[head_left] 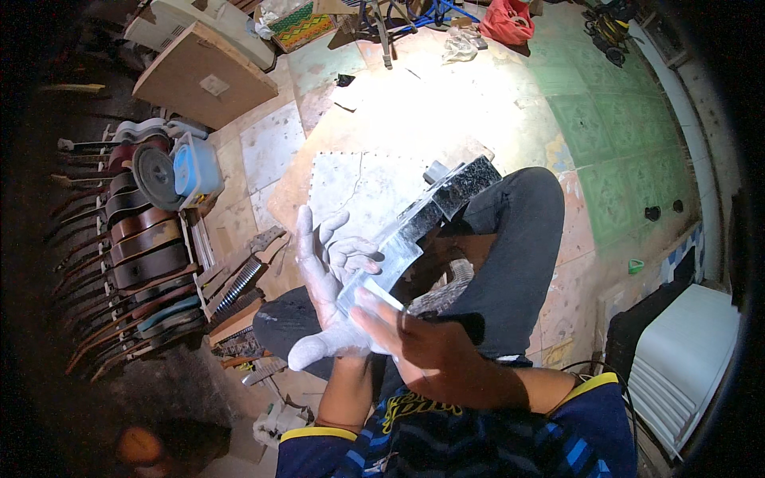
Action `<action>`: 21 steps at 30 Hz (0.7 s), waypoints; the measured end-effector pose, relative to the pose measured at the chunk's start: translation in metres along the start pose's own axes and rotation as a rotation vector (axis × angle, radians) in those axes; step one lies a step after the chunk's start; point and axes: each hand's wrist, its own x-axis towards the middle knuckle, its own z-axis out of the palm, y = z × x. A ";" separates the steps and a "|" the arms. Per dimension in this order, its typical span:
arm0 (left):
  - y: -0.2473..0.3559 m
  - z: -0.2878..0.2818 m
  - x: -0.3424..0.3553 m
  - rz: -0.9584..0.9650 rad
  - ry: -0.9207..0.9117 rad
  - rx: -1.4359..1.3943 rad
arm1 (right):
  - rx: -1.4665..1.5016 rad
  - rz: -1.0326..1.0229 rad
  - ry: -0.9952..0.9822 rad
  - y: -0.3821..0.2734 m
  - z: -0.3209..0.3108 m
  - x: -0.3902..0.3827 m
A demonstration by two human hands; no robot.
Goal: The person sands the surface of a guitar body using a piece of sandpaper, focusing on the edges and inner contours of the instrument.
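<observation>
My left hand, coated in white dust, is palm up with fingers apart and loosely curved, beside and partly under the lower end of a long stepped workpiece. That piece is dusty pale at the near end, glossy black at the far end, and slants up toward my right knee. My right hand presses a thin white sheet or pad on the near end, its fingers bent over it. Whether the left palm bears the piece's weight is hidden.
Guitars stand in a rack at left, by a blue tub. Tools lie beside my left knee. A wooden board, a red bag and a blue metal frame are farther off. A white appliance is at right.
</observation>
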 end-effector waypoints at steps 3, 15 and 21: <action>-0.003 0.005 -0.002 -0.032 0.046 0.038 | -0.126 0.276 -0.371 0.004 0.000 0.011; 0.002 0.005 -0.019 0.011 -0.110 -0.081 | -0.005 0.136 -0.118 0.050 0.006 -0.012; 0.001 0.008 -0.015 0.053 -0.083 -0.128 | 0.091 -0.019 0.019 0.032 -0.003 -0.001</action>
